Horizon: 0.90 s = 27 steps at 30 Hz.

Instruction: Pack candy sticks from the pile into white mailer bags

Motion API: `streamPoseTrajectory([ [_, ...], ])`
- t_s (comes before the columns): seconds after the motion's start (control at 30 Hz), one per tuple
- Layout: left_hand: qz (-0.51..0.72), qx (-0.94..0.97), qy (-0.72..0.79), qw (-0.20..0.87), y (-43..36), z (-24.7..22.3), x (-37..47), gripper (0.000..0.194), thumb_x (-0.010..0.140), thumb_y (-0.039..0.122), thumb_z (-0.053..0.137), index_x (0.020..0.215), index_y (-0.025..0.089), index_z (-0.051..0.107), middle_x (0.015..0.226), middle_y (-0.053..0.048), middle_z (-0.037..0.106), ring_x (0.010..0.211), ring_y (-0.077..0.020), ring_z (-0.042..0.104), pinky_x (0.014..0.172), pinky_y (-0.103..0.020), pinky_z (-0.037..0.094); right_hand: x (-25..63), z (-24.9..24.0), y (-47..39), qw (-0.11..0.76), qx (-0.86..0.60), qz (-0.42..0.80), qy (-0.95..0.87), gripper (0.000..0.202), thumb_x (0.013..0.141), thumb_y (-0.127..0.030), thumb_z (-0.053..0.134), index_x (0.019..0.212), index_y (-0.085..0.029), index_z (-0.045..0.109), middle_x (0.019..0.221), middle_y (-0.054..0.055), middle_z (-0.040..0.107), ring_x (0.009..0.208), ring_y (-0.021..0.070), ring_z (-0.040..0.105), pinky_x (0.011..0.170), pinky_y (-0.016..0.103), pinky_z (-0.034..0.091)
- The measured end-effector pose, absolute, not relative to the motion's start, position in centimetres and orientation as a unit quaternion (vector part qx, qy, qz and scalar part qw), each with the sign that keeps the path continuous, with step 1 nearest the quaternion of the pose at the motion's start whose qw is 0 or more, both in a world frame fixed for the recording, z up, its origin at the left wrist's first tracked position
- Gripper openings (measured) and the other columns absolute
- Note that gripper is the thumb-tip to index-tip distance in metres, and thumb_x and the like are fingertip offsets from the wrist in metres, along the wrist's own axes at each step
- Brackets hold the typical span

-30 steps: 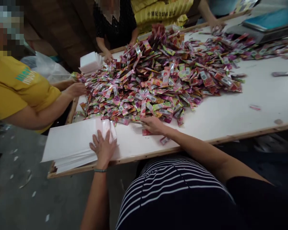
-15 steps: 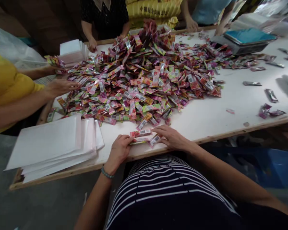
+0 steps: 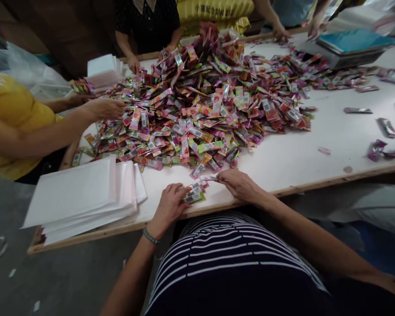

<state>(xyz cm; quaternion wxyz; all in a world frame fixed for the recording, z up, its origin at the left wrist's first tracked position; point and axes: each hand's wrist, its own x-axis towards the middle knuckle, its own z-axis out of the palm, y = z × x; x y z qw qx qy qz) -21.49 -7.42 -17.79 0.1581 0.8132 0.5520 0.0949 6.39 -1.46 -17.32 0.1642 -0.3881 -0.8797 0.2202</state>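
Note:
Near the table's front edge, my left hand (image 3: 170, 202) is closed on the left ends of a few candy packets (image 3: 195, 193), which show barcodes and pink and green wrappers. To the right, my right hand (image 3: 237, 185) pinches a single packet (image 3: 209, 178) by its end, seen almost edge-on, just above the others. Right behind both hands lies a large heap of similar small packets (image 3: 191, 109) in pink, red, purple and green.
White padded envelopes (image 3: 75, 188) are stacked on the left front corner. A scale with a blue top (image 3: 358, 40) stands at the back right. Loose packets (image 3: 377, 150) lie on the right. A co-worker in yellow (image 3: 19, 118) reaches in from the left; other people's hands work along the far side.
My left hand has gathered the packets together at their left ends. My right hand now lifts one packet. The co-worker's hand on the left has moved further over the heap.

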Motion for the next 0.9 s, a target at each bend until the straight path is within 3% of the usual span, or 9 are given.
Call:
streamPoseTrajectory([
  [0.13,0.132,0.808,0.557,0.138,-9.0,-18.2,-22.5,0.026,0.084,0.019,0.062,0.109,0.021,0.068,0.115,-0.011,0.061,0.105,-0.0251,0.053,0.093,-0.041,0.050,2.1,-18.0,0.6,0.084,-0.349,0.156,-0.920,0.024,0.093,-0.012,0.041,0.107,-0.013,0.061,0.096,0.012,0.065,0.090,0.0217,0.056,0.080,0.032,0.040],
  [0.23,0.153,0.812,0.546,0.139,-9.5,-18.6,-22.5,0.019,0.086,0.017,0.060,0.102,0.020,0.070,0.107,-0.009,0.066,0.098,-0.0227,0.056,0.088,-0.037,0.052,-0.1,-19.1,1.4,0.077,-0.293,0.134,-0.943,0.028,0.093,-0.015,0.047,0.118,-0.012,0.060,0.102,0.012,0.065,0.093,0.0220,0.055,0.080,0.032,0.040],
  [0.33,0.137,0.827,0.519,0.166,-9.7,-18.6,-22.1,0.019,0.086,0.013,0.058,0.098,0.021,0.070,0.096,-0.005,0.071,0.090,-0.0201,0.059,0.083,-0.034,0.052,-0.9,-20.1,1.1,0.079,-0.263,0.135,-0.952,0.023,0.091,-0.018,0.054,0.112,-0.012,0.064,0.099,0.012,0.065,0.088,0.0207,0.055,0.077,0.031,0.040],
  [0.43,0.140,0.815,0.547,0.133,-9.5,-18.1,-21.4,0.029,0.082,0.016,0.065,0.111,0.021,0.066,0.114,-0.009,0.067,0.104,-0.0245,0.057,0.091,-0.040,0.050,-0.8,-20.1,0.8,0.082,-0.233,0.149,-0.957,0.018,0.091,-0.018,0.055,0.101,-0.015,0.069,0.095,0.010,0.066,0.084,0.0186,0.055,0.075,0.030,0.040],
  [0.5,0.133,0.797,0.579,0.106,-8.9,-17.8,-21.0,0.050,0.077,0.021,0.072,0.126,0.020,0.058,0.134,-0.013,0.057,0.120,-0.0307,0.050,0.098,-0.048,0.045,-0.3,-19.6,1.3,0.102,-0.234,0.128,-0.958,0.024,0.092,-0.014,0.051,0.109,-0.017,0.067,0.105,0.010,0.067,0.091,0.0195,0.054,0.079,0.031,0.039],
  [0.57,0.102,0.802,0.575,0.126,-8.1,-17.7,-20.8,0.060,0.076,0.025,0.074,0.132,0.020,0.054,0.139,-0.013,0.054,0.126,-0.0331,0.045,0.101,-0.050,0.042,0.3,-19.0,2.5,0.109,-0.267,0.076,-0.954,0.033,0.092,-0.010,0.047,0.119,-0.019,0.064,0.113,0.010,0.066,0.099,0.0223,0.051,0.082,0.034,0.036],
  [0.73,0.060,0.834,0.510,0.199,-6.9,-17.6,-21.0,0.043,0.080,0.018,0.067,0.123,0.022,0.061,0.122,-0.008,0.065,0.113,-0.0265,0.053,0.099,-0.043,0.046,0.5,-18.1,4.9,0.076,-0.374,0.012,-0.924,0.026,0.094,-0.013,0.045,0.098,-0.017,0.070,0.087,0.010,0.068,0.090,0.0233,0.050,0.081,0.037,0.032],
  [0.8,0.067,0.834,0.519,0.178,-7.3,-17.5,-21.1,0.041,0.079,0.017,0.068,0.120,0.022,0.063,0.125,-0.011,0.062,0.113,-0.0268,0.053,0.099,-0.043,0.046,-0.6,-18.2,3.9,0.092,-0.415,0.015,-0.905,0.027,0.096,-0.016,0.042,0.100,-0.015,0.069,0.088,0.011,0.067,0.089,0.0228,0.051,0.079,0.036,0.033],
  [0.9,0.094,0.821,0.552,0.111,-8.0,-17.5,-21.1,0.043,0.075,0.015,0.071,0.117,0.020,0.063,0.141,-0.015,0.047,0.129,-0.0329,0.042,0.107,-0.049,0.038,-2.9,-18.5,1.2,0.056,-0.367,0.090,-0.924,0.024,0.096,-0.020,0.046,0.102,-0.014,0.069,0.091,0.010,0.066,0.084,0.0202,0.054,0.073,0.032,0.036],
])
